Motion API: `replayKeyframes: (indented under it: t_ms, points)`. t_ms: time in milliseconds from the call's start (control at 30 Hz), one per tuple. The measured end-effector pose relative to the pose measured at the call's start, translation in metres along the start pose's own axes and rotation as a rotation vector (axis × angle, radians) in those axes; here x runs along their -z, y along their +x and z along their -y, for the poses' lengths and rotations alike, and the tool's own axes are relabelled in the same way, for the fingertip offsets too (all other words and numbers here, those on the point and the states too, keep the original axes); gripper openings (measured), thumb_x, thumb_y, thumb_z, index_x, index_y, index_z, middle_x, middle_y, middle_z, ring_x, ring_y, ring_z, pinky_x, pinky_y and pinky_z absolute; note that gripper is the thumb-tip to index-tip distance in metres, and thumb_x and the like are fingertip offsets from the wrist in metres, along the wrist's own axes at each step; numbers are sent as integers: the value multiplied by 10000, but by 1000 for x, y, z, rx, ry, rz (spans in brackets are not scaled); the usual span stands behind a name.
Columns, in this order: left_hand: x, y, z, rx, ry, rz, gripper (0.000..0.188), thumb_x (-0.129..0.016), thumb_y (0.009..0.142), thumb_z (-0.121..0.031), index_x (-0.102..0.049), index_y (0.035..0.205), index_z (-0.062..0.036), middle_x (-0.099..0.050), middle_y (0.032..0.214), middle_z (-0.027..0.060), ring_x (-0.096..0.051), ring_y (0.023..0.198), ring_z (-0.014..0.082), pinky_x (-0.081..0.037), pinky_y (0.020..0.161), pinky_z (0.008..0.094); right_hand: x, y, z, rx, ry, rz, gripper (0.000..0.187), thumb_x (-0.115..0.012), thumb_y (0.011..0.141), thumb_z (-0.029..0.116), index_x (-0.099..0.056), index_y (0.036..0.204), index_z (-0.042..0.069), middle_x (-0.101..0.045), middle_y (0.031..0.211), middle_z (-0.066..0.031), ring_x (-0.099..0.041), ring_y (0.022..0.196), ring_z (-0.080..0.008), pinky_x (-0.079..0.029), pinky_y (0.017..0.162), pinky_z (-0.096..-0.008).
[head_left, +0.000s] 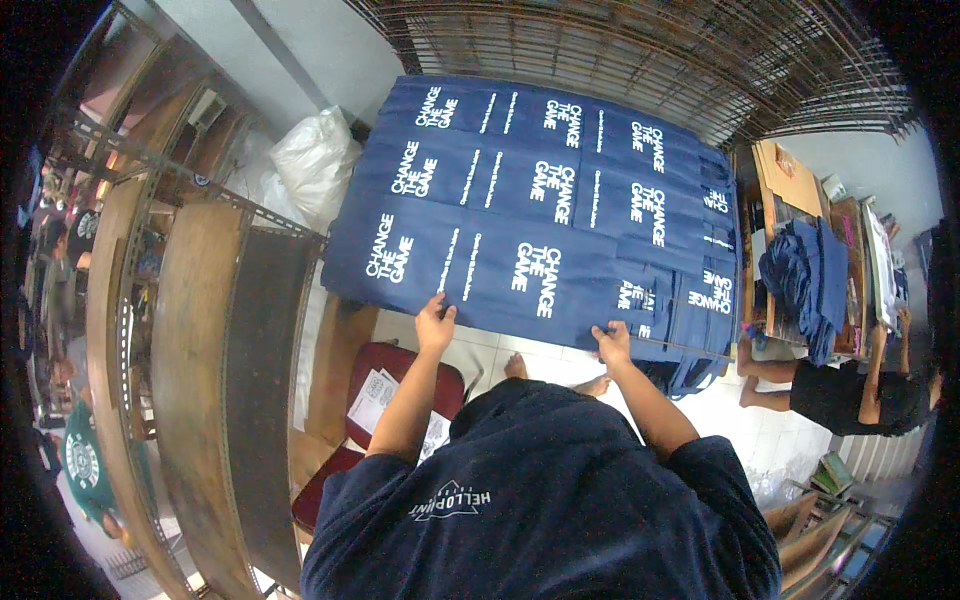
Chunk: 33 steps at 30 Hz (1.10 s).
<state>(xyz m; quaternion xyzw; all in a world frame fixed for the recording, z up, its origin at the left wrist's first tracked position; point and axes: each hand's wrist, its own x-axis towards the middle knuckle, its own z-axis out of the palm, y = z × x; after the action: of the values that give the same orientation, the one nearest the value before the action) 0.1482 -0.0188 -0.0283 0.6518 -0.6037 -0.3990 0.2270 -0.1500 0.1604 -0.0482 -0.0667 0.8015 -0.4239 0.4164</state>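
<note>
Navy fabric pieces with white print (585,240) cover a wide table in front of me in overlapping rows. At the near edge, my left hand (436,325) is closed on the border of a printed navy fabric piece (500,305), thumb on top. Farther right, my right hand (612,345) grips the same near border, its fingertips partly hidden by the cloth. The piece lies flat between both hands. Beside my right hand, smaller overlapping pieces (665,305) are layered closely, and navy cloth hangs below the table's edge there.
Stacked wire racks (620,50) stand behind the table. A white plastic sack (315,165) sits at the far left, near wooden shelving (200,350). A dark red chair (385,365) holds printed papers. On the right, another person (850,395) works at a bench with draped navy cloth (805,270).
</note>
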Motion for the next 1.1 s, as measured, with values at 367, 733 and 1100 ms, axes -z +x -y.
replayKeyframes:
  t_ms: [367,733,1100]
  points:
    - [-3,1,10,-112,84,-81,376,-678,716,-138,-592,1070,-45,-600,871,131,-592,745,242,-476,704,341,1,5,-12,56,23,-20,248,-613,791,73,-464,989,55,-528,903,-108,-562,772,-191,-553,525,-309]
    - [-2,0,8,-171,174,-75,367,-672,721,-126,-593,1072,-57,-572,870,122,-575,794,247,-461,740,345,3,0,-15,110,1,-30,254,-592,787,21,-465,1004,55,-547,846,-117,-575,706,-179,-554,529,-304]
    - [-11,3,18,-212,81,-97,351,-666,724,-83,-599,1065,-38,-545,906,130,-577,808,249,-482,726,330,9,0,-15,175,-40,-7,303,-607,772,23,-479,1043,61,-573,754,-114,-585,615,-163,-532,482,-293]
